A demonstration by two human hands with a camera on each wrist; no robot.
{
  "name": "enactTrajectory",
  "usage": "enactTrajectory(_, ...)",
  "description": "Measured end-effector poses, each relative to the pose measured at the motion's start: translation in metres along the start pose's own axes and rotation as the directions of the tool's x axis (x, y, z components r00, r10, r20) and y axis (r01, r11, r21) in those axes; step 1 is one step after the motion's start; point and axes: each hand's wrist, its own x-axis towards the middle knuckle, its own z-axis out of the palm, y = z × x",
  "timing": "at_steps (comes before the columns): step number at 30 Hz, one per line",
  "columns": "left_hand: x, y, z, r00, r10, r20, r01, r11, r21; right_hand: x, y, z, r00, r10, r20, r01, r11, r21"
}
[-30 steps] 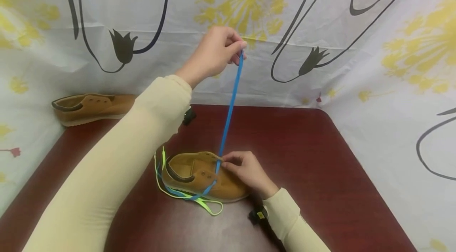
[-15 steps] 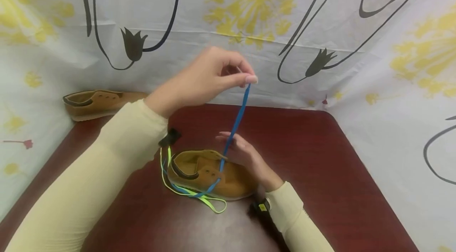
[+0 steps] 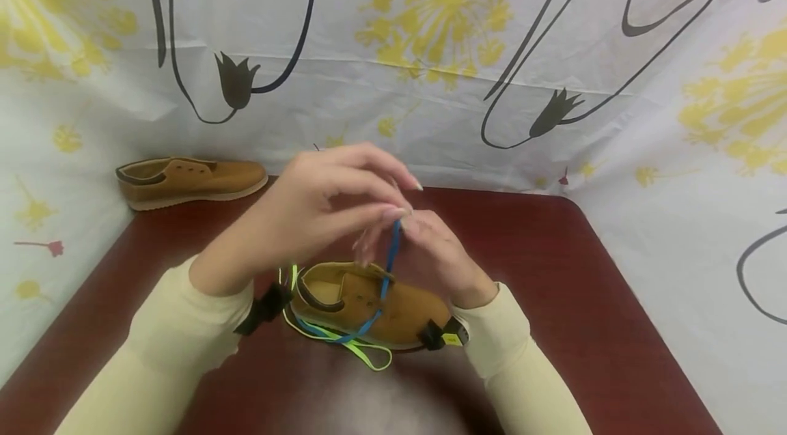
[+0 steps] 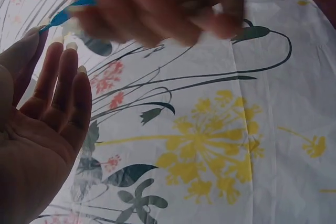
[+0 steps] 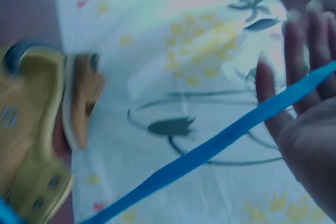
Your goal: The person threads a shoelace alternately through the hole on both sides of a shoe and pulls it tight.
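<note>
The person's left hand pinches the upper end of a flat blue fabric shoelace between thumb and forefinger, its other fingers loosely extended. The right hand is right beside it, with its fingers mostly straight and apart, and the lace crosses in front of its palm in the right wrist view; whether its thumb grips the lace cannot be told.

Below both hands, a tan low-cut shoe with a dark-lined collar rests upright on a glossy dark-red counter, toe to the right. The blue lace runs from the left hand down to the shoe's eyelet area and along its near side, where a thin neon-yellow lace lies looped on the counter.

A matching tan shoe stands well apart at the back left, against a white fabric sheet printed with yellow flowers and dark stems. Both arms wear cream sleeves, with small black devices at the wrists
</note>
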Motion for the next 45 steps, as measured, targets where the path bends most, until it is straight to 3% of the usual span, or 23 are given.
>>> enactTrajectory(3,-0.014,0.004,0.003,0.999,0.025,-0.020,-0.025,1.000,0.004,0.004,-0.006,0.006,1.000,0.012,0.016,-0.014,0.998,0.069)
enactTrajectory(8,-0.034,0.006,0.006,0.998,0.001,-0.059,-0.002,1.000,-0.024,0.005,-0.012,0.012,0.999,0.049,-0.003,-0.049,0.998,0.029)
enactTrajectory(13,-0.049,0.004,0.007,0.995,-0.066,-0.080,0.057,0.992,-0.109,0.000,-0.013,0.018,0.990,0.117,-0.080,-0.122,0.991,-0.051)
enactTrajectory(16,-0.057,-0.002,0.008,0.983,-0.160,-0.086,0.145,0.977,-0.153,-0.006,-0.017,0.024,0.972,0.153,-0.175,-0.170,0.982,-0.082)
enactTrajectory(19,-0.067,-0.019,0.013,0.945,-0.318,-0.077,0.301,0.937,-0.176,-0.013,-0.021,0.030,0.958,0.142,-0.248,-0.176,0.977,-0.119)
enactTrajectory(21,-0.074,-0.034,0.020,0.903,-0.428,-0.040,0.420,0.898,-0.133,-0.020,-0.024,0.037,0.954,0.127,-0.271,-0.176,0.970,-0.165)
enactTrajectory(23,-0.082,-0.048,0.032,0.853,-0.520,0.033,0.521,0.854,-0.005,-0.027,-0.026,0.045,0.947,0.144,-0.287,-0.207,0.957,-0.202)
enactTrajectory(25,-0.090,-0.059,0.045,0.805,-0.581,0.121,0.562,0.812,0.157,-0.036,-0.026,0.054,0.934,0.181,-0.308,-0.253,0.944,-0.210)
enactTrajectory(27,-0.098,-0.067,0.056,0.757,-0.621,0.203,0.562,0.777,0.283,-0.044,-0.022,0.063,0.915,0.225,-0.335,-0.301,0.933,-0.196)
enactTrajectory(29,-0.106,-0.072,0.065,0.713,-0.650,0.261,0.563,0.754,0.339,-0.051,-0.014,0.070,0.903,0.251,-0.348,-0.324,0.931,-0.166)
enactTrajectory(31,-0.112,-0.077,0.071,0.685,-0.662,0.305,0.570,0.747,0.342,-0.058,-0.003,0.076,0.899,0.261,-0.353,-0.327,0.934,-0.141)
enactTrajectory(34,-0.119,-0.083,0.077,0.675,-0.650,0.348,0.559,0.759,0.334,-0.065,0.015,0.082,0.900,0.268,-0.345,-0.323,0.940,-0.113)
enactTrajectory(37,-0.123,-0.088,0.081,0.690,-0.627,0.363,0.531,0.778,0.335,-0.070,0.033,0.086,0.892,0.276,-0.358,-0.326,0.942,-0.086)
enactTrajectory(40,-0.126,-0.090,0.084,0.689,-0.631,0.357,0.540,0.775,0.327,-0.074,0.051,0.089,0.883,0.276,-0.380,-0.328,0.941,-0.078)
enactTrajectory(45,-0.126,-0.093,0.087,0.676,-0.644,0.358,0.571,0.765,0.299,-0.079,0.076,0.090,0.812,0.350,-0.467,-0.414,0.910,-0.039)
